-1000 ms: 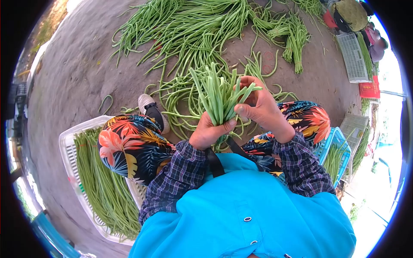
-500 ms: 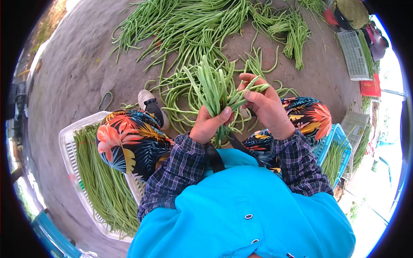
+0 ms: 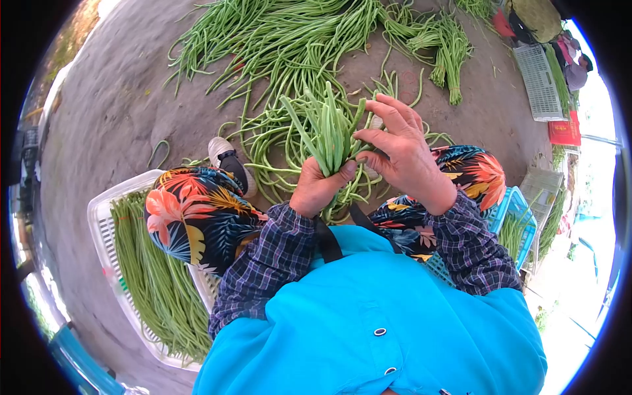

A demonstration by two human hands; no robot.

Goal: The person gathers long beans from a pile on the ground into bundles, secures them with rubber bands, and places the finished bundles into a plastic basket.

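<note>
A bunch of long green beans (image 3: 331,135) stands upright in my left hand (image 3: 320,187), whose fingers and thumb are wrapped round its lower part. The bean tips fan out above the grip. My right hand (image 3: 403,151) is at the right side of the bunch, thumb and forefinger apart and their tips touching or close to the beans. No bean shows clearly held in it. Below and behind the bunch, loose long beans (image 3: 270,148) lie curled on the ground between my feet.
A big heap of long beans (image 3: 283,39) covers the ground ahead, with a bundle (image 3: 451,59) to its right. At my left is a white crate (image 3: 99,209) of beans; at my right, a blue crate (image 3: 526,214). Farther right are a pale crate (image 3: 538,85), a red box (image 3: 565,130) and a person (image 3: 577,74).
My right hand has let go of the beans it was pinching and its fingers have spread. Those beans now stand closer in with the bunch. My left hand keeps its hold.
</note>
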